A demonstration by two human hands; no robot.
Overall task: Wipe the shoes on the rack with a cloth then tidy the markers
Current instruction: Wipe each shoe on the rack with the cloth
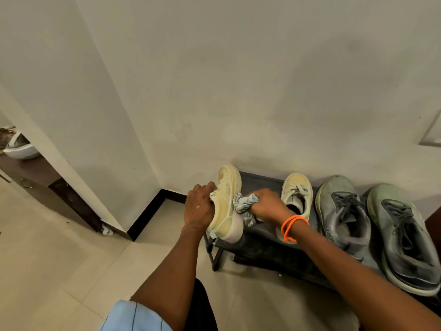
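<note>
Head view, looking down at a low black shoe rack [260, 237] set against a pale wall [238, 80].

Left hand [199, 207]: fingers curled round a cream sneaker [225, 204], gripping it at its left side. The sneaker is tilted onto its side, toe pointing up toward the wall, heel low over the left end of the rack. Whether the heel touches the rack cannot be told.

Right hand [268, 205]: clamped on a bunched light blue-grey cloth [245, 204], fingers closed round it. The cloth is pressed against the right side of the held sneaker; a loose end hangs below the hand. An orange cord bracelet [292, 226] sits on the right wrist.

On the rack, to the right of the hands: the matching cream sneaker [297, 194], upright, toe to the wall, partly hidden by the right wrist. Beside it, a pair of grey running shoes [381, 225], laces dark, standing side by side with toes to the wall.

Floor [59, 271]: light tiles, black skirting along the wall base. Far left, a dark wooden cabinet [35, 177] with a white bowl-shaped object [21, 149] on top; its contents are unclear.

Bottom edge: light blue striped sleeve [133, 316] on the left arm.

No markers identified in this view.
</note>
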